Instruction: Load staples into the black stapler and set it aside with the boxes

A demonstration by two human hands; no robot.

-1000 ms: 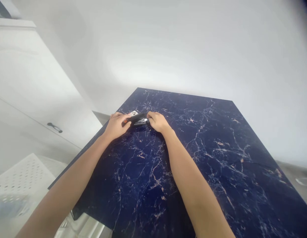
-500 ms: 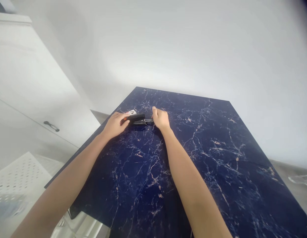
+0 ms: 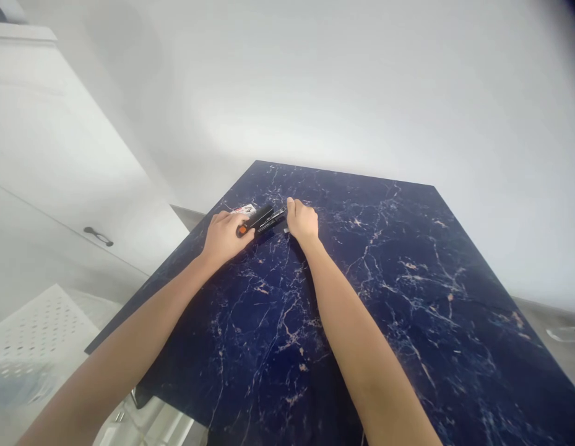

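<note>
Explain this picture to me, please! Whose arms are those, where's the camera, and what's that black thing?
No robot here: these are a person's own bare arms. The camera sits on their head, looking forward and down. The dark blue surface is a marble-patterned tabletop. The left hand holds a black tool that looks like a stapler, with an orange spot. The right hand is curled by its other end; I can't tell what it grips. A printed card shows just beyond the left hand.

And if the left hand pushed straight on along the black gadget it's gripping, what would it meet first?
Most likely the right hand: the black gadget in the left hand points roughly at it. Depth is unclear, so I can't tell whether they touch.
</note>
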